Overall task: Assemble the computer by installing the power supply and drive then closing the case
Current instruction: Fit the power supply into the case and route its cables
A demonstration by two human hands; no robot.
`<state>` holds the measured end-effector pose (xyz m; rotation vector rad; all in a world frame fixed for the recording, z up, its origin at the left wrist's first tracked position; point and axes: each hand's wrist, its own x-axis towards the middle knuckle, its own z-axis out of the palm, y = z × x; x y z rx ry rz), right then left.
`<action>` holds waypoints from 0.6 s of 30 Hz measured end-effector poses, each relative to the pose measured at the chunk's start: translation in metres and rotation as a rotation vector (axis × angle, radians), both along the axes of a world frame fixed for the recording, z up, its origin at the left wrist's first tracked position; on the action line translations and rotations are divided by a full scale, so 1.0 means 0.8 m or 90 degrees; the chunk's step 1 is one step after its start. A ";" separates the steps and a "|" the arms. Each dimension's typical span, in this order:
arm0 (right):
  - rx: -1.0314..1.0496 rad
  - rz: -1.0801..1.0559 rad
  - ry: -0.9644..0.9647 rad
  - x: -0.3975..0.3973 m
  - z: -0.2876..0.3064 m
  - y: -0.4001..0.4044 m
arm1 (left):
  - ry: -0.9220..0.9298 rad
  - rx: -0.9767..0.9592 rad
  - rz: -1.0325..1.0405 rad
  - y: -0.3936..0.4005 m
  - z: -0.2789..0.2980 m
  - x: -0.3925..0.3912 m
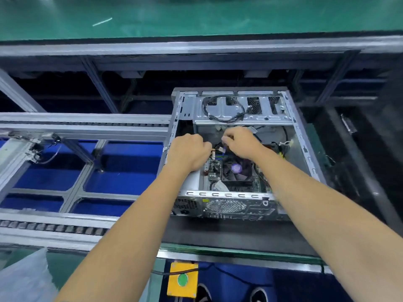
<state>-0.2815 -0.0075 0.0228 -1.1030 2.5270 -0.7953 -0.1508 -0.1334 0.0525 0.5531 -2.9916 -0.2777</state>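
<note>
An open silver computer case [301,136] lies on its side on a dark conveyor pallet, with its rear panel toward me. Inside I see the motherboard [214,171] and a CPU fan [236,170] with a purple hub. Both hands reach into the case above the board. My left hand [188,152] is curled, its fingers closed on a bundle of cables [218,149] with yellow and black wires. My right hand [239,141] pinches a pale connector on the same bundle. A black cable loop [224,110] lies on the drive bay plate at the far end.
Aluminium conveyor rails [82,127] run off to the left over blue flooring. A yellow box with a green button [182,280] hangs below the near bench edge. A green mat [196,16] covers the far bench. A clear plastic bag [24,277] sits at the lower left.
</note>
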 end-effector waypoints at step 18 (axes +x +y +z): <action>0.357 0.187 0.017 -0.011 -0.040 -0.119 | 0.247 0.157 0.124 -0.010 -0.007 0.001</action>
